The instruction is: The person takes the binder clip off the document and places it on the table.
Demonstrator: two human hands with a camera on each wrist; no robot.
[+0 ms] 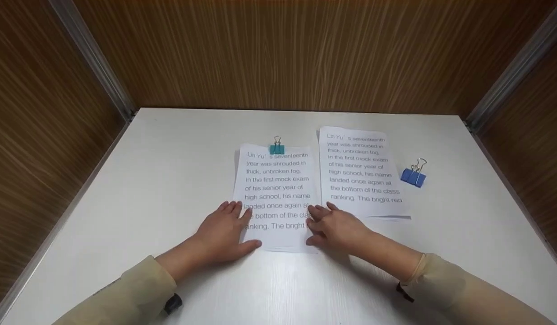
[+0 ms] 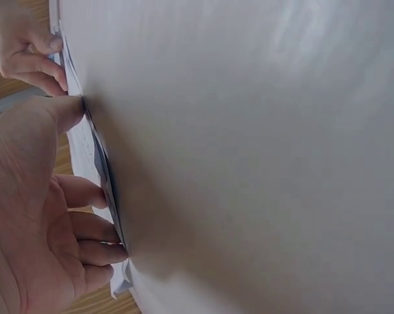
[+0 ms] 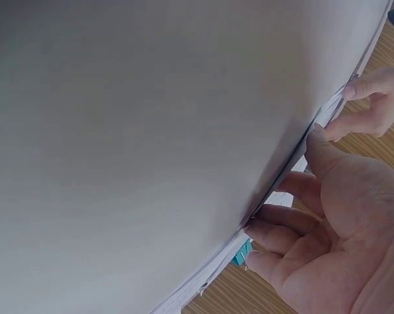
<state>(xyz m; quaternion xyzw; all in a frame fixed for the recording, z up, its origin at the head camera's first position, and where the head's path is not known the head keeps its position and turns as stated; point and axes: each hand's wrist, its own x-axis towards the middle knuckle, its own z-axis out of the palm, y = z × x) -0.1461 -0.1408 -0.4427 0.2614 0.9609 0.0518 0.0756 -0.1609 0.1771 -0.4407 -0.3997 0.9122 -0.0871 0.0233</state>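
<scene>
A stack of printed paper sheets point(image 1: 278, 189) lies on the table in the head view, with a teal binder clip point(image 1: 277, 149) on its top edge. My left hand point(image 1: 222, 232) touches the stack's left edge, its thumb over the lower left corner. At the right edge, the fingertips of my right hand point(image 1: 341, 228) rest on the paper. Neither hand pinches anything. The right wrist view shows the right hand's fingers point(image 3: 275, 235) against the sheet edges, with the teal clip beyond them. In the left wrist view, the left fingers point(image 2: 95, 229) lie along the opposite edge.
To the right lies a second stack of the same printed sheets point(image 1: 357, 171), without a clip. A blue binder clip point(image 1: 413, 177) sits beside it on the white table point(image 1: 179, 158). Wood-grain panels point(image 1: 278, 54) enclose the back and both sides.
</scene>
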